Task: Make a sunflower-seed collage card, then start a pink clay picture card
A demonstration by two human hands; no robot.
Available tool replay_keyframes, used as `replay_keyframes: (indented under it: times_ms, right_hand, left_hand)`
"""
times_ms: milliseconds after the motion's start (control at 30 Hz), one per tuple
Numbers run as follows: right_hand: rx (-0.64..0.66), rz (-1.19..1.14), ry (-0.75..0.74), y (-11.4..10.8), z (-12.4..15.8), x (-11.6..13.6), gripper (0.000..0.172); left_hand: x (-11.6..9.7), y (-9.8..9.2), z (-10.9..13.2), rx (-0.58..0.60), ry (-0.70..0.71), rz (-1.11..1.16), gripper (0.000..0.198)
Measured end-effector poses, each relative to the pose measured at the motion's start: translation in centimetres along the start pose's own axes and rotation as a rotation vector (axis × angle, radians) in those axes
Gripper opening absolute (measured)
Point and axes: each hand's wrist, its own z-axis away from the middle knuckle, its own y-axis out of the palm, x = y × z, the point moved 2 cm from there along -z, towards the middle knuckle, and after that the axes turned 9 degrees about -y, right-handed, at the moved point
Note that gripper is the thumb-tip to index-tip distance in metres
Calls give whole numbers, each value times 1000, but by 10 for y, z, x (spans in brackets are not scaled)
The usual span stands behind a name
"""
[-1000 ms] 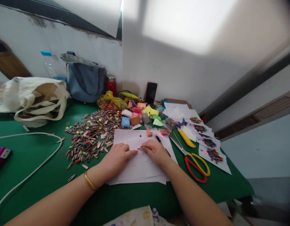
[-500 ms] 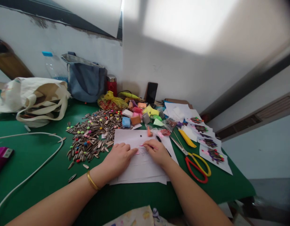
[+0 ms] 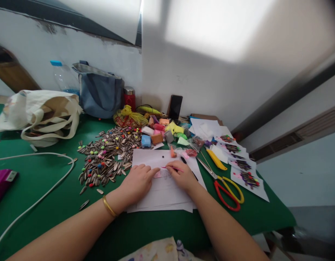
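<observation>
My right hand is closed around a thin pink stick-like tool, its tip pointing left, low over the paper. Flat on the stack of white paper rests my left hand, its index finger stretched toward the tool's tip. Just under that finger lies a small flat pink piece, partly covered. Faint drawn marks show on the sheet between the hands. A small black dot sits higher on the paper. Beside my right hand lies a black pen, partly hidden.
Striped sunflower seeds with coloured bits are heaped left. Clay packs lie behind the paper. To the right are scissors, a yellow cutter and seed-decorated sheets. A white cable crosses the green table's left side.
My left index finger has shifted slightly up and right, toward the tool's tip, uncovering more of the pink piece. My right hand keeps its hold on the pink tool, nearly still.
</observation>
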Motion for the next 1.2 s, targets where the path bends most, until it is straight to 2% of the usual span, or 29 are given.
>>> replay_keyframes:
  times_ms: [433, 700, 967, 1200]
  right_hand:
    - [4, 16, 19, 1, -1, 1, 15]
    - [1, 33, 25, 0, 0, 1, 15]
    - [11, 60, 29, -1, 0, 6, 14]
    - [85, 154, 9, -4, 3, 14, 15]
  left_hand:
    - [-3, -4, -2, 29, 0, -26, 39]
    - [5, -4, -1, 11, 46, 75, 45]
    - [3, -7, 1, 11, 62, 7, 39]
    - [3, -6, 0, 7, 75, -25, 36]
